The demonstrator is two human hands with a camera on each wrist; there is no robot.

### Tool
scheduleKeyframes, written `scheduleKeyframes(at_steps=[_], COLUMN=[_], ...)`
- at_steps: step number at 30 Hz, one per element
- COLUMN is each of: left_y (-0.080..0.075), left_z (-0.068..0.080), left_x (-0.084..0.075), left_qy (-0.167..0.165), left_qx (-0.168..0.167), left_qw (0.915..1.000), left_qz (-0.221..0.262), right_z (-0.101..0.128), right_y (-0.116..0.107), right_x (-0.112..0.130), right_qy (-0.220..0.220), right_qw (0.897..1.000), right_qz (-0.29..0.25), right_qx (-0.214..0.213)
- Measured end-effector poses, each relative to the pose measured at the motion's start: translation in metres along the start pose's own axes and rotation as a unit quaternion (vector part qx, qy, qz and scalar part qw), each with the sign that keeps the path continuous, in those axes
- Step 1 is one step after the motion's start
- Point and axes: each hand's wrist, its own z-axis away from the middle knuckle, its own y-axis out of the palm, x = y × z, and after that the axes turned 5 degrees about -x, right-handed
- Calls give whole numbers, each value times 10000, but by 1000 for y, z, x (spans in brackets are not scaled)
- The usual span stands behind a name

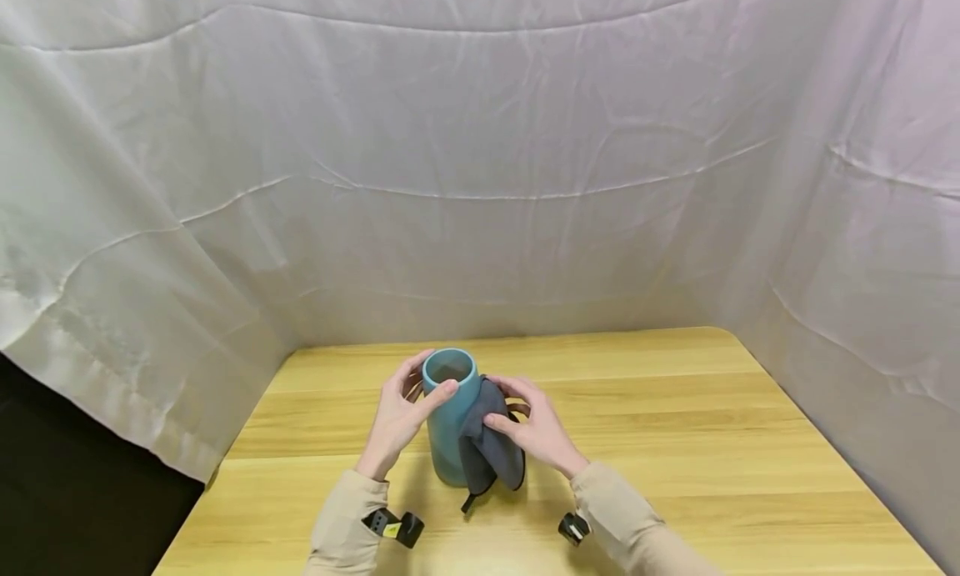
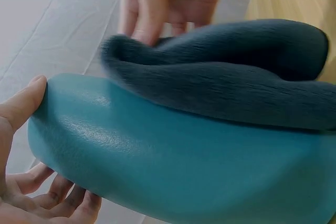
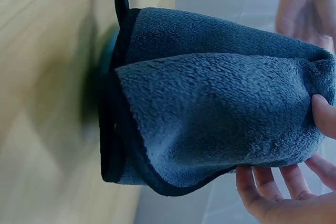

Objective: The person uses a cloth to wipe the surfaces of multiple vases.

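A tall teal vase (image 1: 446,443) with a round open mouth stands upright between the two hands. My left hand (image 1: 396,409) grips it near the rim, thumb on the near side and fingers round the far left side. Against the vase's right side hangs a dark grey cloth (image 1: 491,443), with black edging and a small black loop at its lower end. My right hand (image 1: 536,422) holds the bunched upper part of this cloth between thumb and fingers. In the right wrist view the towelling cloth (image 3: 210,108) hides most of the vase.
The wood-grain table (image 1: 675,443) stretches out around the vase. Pale fabric curtains (image 1: 480,184) hang behind the table and along both sides. A dark area (image 1: 75,484) lies beyond the left table edge. Each sleeve cuff has a small black camera (image 1: 408,529) strapped on.
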Motion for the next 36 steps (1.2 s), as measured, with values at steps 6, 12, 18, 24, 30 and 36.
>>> scheduleKeyframes(at_steps=[6,12,18,24,30,36], left_y=[0,0,0,0,-1,-1], left_z=[0,-1,0,-1,-1,-1], left_x=[0,0,0,0,0,0], left_qy=[-40,-30,-3,-33,-42,2], left_qx=[-22,13,-1,-14,17,3], left_qw=[10000,10000,10000,10000,10000,10000], left_qz=[-7,7,-18,-42,-34,-32], right_z=[-12,-15,-12,-5,3,1], right_y=[-3,-4,-3,-3,0,0], right_x=[17,26,20,7,-9,-4], right_qy=[-556,-652,-580,-133,193,96], right_qw=[9980,9971,9978,9999,9996,9998], right_qz=[-239,-298,-276,-14,114,140], right_qx=[-161,-248,-181,7,179,52])
